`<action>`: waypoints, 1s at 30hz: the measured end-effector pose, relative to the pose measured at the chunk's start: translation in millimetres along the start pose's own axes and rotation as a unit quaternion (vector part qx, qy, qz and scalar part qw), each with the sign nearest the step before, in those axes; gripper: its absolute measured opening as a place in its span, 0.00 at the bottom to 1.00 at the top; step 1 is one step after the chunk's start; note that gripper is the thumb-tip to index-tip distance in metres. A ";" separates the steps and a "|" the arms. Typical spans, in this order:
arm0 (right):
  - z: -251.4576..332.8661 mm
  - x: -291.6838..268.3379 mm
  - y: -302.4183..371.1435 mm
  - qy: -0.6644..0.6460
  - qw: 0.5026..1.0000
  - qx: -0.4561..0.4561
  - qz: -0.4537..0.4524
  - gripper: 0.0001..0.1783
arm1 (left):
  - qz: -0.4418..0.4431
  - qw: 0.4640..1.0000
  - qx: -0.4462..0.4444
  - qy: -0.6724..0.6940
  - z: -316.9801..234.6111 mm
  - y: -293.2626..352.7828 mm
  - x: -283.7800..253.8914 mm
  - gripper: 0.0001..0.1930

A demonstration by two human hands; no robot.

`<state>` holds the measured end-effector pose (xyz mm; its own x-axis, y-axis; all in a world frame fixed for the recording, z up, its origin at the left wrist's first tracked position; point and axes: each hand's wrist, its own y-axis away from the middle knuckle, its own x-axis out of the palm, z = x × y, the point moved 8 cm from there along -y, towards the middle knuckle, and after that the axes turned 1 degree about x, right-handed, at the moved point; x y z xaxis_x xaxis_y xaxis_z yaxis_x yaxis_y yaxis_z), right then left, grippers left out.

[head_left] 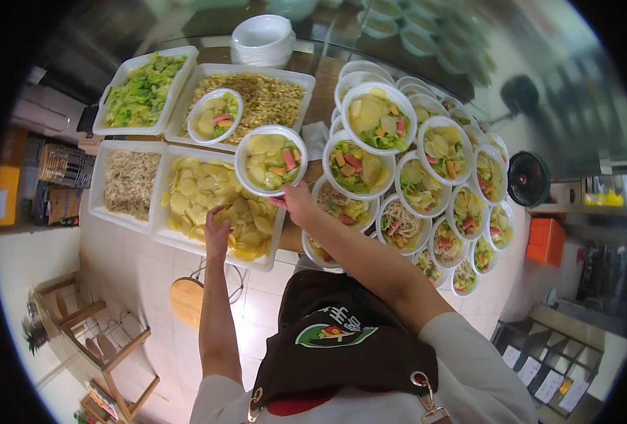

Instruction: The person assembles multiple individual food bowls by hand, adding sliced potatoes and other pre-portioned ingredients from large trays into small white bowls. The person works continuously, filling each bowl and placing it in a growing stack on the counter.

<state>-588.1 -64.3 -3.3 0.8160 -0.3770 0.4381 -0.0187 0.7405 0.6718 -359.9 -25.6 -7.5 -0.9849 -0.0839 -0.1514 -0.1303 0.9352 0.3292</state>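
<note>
My right hand (296, 201) grips the near rim of a white bowl (264, 189) of pale yellow potato slices, lettuce, pink sausage pieces and orange-brown chunks. This bowl is over the inner corner where the trays meet. My left hand (219, 226) is down in a white tray of potato slices (193, 185), its fingers curled around some of them. Another filled bowl (215, 119) sits on the tray of chopped yellowish food (271, 92) behind. Left of these are a tray of chopped lettuce (144, 88) and a tray of greyish shreds, perhaps noodles or mushrooms (130, 180).
Many filled bowls (378, 116) are stacked in overlapping layers on the right of the table. A stack of white bowls (262, 41) stands at the back. A round wooden stool (186, 300) is below the table's left front. A black fan (528, 177) stands beyond the right side.
</note>
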 end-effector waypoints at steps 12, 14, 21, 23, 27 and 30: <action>120.1 -76.9 226.7 0.036 0.989 -0.021 0.142 0.25 | -0.001 0.999 -0.038 -0.032 35.5 -17.5 -16.9 0.22; 158.0 -162.6 261.1 0.042 0.996 -0.077 0.032 0.24 | 0.006 0.998 -0.059 -0.006 32.4 -16.8 -6.1 0.21; 345.9 -454.4 341.0 0.027 0.910 -0.318 -0.264 0.20 | -0.038 0.997 -0.065 0.014 20.8 -9.1 -15.8 0.20; 376.2 -535.5 329.0 0.038 0.898 -0.318 -0.302 0.21 | -0.066 0.995 -0.073 0.008 2.9 5.6 -14.8 0.20; 405.8 -630.1 261.0 0.081 0.902 -0.271 -0.326 0.23 | -0.131 0.987 -0.093 -0.006 -9.4 54.4 -4.2 0.20; 399.3 -652.3 209.7 0.097 0.937 -0.179 -0.283 0.16 | -0.162 0.981 -0.109 -0.013 -25.5 94.6 11.2 0.20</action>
<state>-1355.0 114.7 90.2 0.7269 -0.6833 -0.0682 0.6159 0.6048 0.5049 -386.1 53.2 45.8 -0.8847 -0.3537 -0.3038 -0.4606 0.7642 0.4515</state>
